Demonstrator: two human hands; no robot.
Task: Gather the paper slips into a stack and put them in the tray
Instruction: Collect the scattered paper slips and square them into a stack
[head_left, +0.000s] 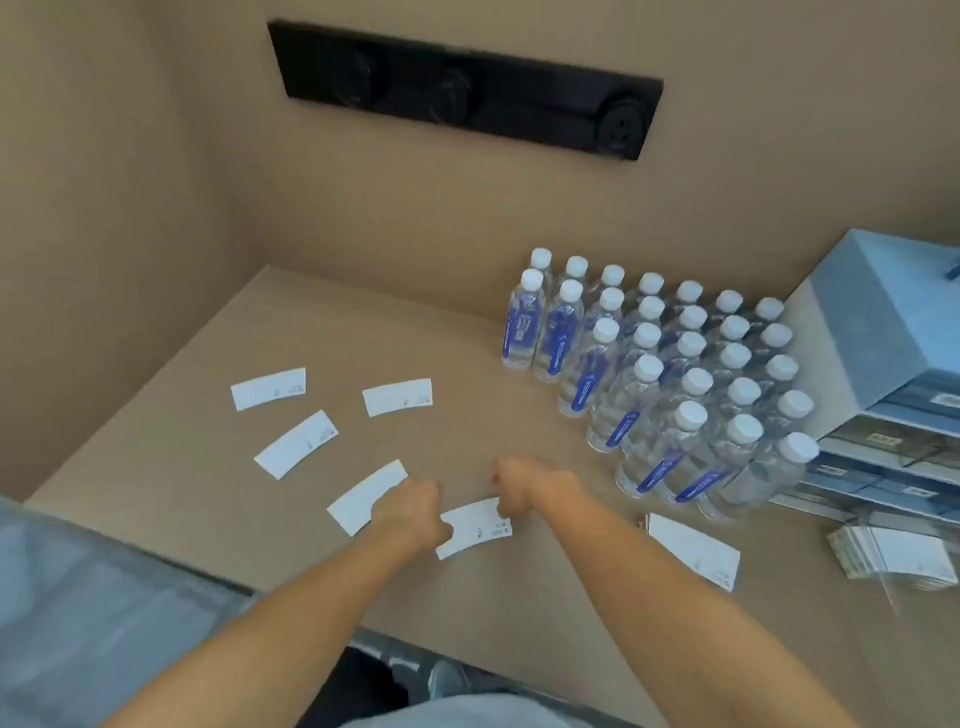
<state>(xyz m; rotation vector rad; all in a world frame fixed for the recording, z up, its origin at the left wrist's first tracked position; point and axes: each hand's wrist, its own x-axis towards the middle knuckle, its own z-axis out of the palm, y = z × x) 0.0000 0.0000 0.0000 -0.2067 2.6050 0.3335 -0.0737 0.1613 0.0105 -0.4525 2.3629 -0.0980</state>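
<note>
Several white curved paper slips lie spread on the tan desk. One slip (478, 526) lies between my hands: my right hand (519, 491) pinches its right end and my left hand (410, 512) touches its left end. A second slip (363, 498) lies partly under my left hand. Further slips lie at the left (296, 444), far left (268, 388) and centre back (398, 397). A small stack of slips (693, 551) rests to the right of my right arm. No tray can be made out.
Several water bottles (660, 374) with white caps stand in rows at the right. A pale blue drawer unit (883, 364) stands behind them. A clear bag of cards (893, 556) lies at the right edge. A black socket strip (462, 88) is on the wall.
</note>
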